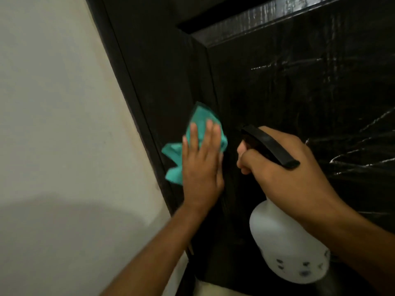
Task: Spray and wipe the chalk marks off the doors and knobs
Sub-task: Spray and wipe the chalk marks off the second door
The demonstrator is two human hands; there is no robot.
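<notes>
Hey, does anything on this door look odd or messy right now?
Yes: white chalk marks still streak the dark door at the right, away from the teal cloth the left hand presses near the frame edge. Nothing looks damaged.

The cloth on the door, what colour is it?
Teal green; the cloth shows in the head view, under the left hand.

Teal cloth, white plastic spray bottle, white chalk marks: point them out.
teal cloth (199, 120): head view, upper fold above the fingers.
white plastic spray bottle (284, 238): head view, bottle body.
white chalk marks (354, 161): head view, scribbled lines on the dark door.
</notes>
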